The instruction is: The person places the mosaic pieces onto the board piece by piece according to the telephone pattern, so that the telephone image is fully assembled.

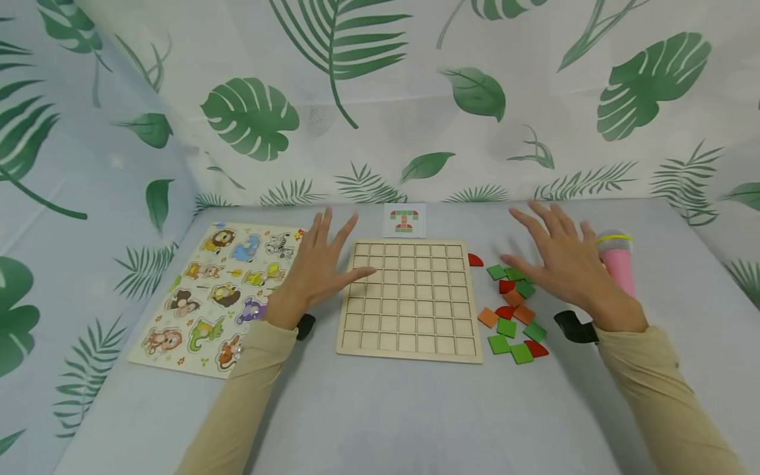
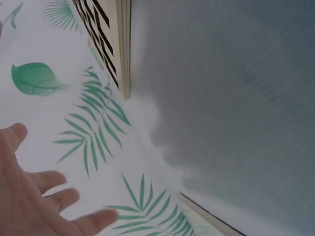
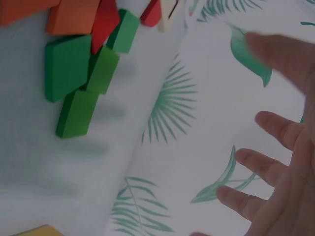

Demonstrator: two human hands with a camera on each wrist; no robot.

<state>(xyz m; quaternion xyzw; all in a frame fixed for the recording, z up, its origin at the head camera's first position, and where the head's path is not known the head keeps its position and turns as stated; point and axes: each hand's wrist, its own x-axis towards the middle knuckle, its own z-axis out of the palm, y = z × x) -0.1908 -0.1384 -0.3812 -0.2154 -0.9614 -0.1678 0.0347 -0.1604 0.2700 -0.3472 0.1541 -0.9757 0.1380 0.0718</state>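
Note:
My left hand (image 1: 317, 260) hovers with spread fingers between an animal puzzle board (image 1: 198, 290) and a wooden grid board (image 1: 410, 300), its thumb overlapping the grid's left edge in the head view. My right hand (image 1: 564, 264), fingers spread too, hangs above the table to the right of a scatter of flat pieces. Among them are green squares (image 1: 506, 328), orange squares (image 1: 488, 317) and red quarter-round pieces (image 1: 536, 348). Neither hand holds anything. Behind the grid lies a small card (image 1: 404, 220) printed with a pattern of red, green and orange shapes.
A pink toy microphone (image 1: 619, 264) lies beyond my right hand, partly hidden by it. One red piece (image 1: 475, 260) sits apart, beside the grid's upper right corner. A leaf-printed cloth (image 1: 368, 152) rises along the back and left of the table.

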